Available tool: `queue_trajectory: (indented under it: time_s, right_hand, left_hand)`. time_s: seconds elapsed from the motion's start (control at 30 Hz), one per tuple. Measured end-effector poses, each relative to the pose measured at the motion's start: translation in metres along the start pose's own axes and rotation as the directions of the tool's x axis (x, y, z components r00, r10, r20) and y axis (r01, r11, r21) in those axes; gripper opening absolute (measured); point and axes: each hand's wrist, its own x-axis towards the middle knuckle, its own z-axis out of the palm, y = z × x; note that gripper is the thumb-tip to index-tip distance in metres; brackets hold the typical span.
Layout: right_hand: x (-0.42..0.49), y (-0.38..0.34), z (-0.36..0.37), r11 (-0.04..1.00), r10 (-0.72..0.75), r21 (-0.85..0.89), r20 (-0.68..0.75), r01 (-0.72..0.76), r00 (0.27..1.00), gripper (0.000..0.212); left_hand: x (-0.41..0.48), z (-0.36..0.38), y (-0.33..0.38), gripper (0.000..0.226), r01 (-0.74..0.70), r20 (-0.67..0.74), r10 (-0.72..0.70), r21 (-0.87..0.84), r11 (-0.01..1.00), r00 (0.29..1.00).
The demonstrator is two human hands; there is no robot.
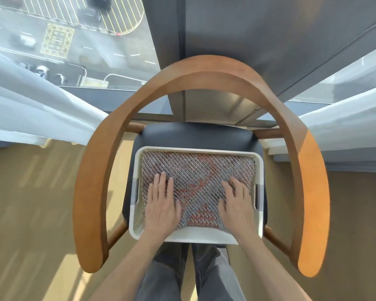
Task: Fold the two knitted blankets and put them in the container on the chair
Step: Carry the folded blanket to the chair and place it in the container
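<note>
Here, in the head view, we press our left hand (162, 205) and right hand (237, 205), fingers straight and slightly spread, flat on the folded knitted blanket (197, 168), probably to settle it into the white container (201, 235) on the chair (195, 70). Its long axis runs left to right, matching the container's.

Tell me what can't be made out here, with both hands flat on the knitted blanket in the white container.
All in the head view:
- A second blanket: the knitted blanket fills the container, hiding whatever lies beneath.
- Parts of its pattern: covered by the left hand and right hand.
- Legs of the chair: hidden under its seat.
- The street outside: blurred.
</note>
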Motion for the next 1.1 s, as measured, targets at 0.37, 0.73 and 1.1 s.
queue_trajectory:
  time_s: [0.37, 0.73, 1.1]
  right_hand:
    - [0.018, 0.039, 0.071, 0.975, -0.024, -0.206, 0.273, 0.082, 0.962, 0.065]
    - [0.071, -0.011, 0.083, 0.921, -0.250, -0.207, 0.334, 0.330, 0.909, 0.065]
    - [0.051, 0.044, 0.075, 0.983, 0.034, -0.181, 0.229, 0.009, 0.973, 0.070]
  left_hand:
    - [0.033, 0.067, -0.047, 0.068, -0.137, 0.126, 0.112, 0.209, 0.968, 0.986]
    - [0.078, 0.071, 0.013, 0.064, -0.193, 0.131, 0.167, 0.211, 0.958, 0.977]
    - [0.053, 0.067, -0.046, 0.073, 0.026, 0.074, -0.036, 0.132, 0.991, 0.997]
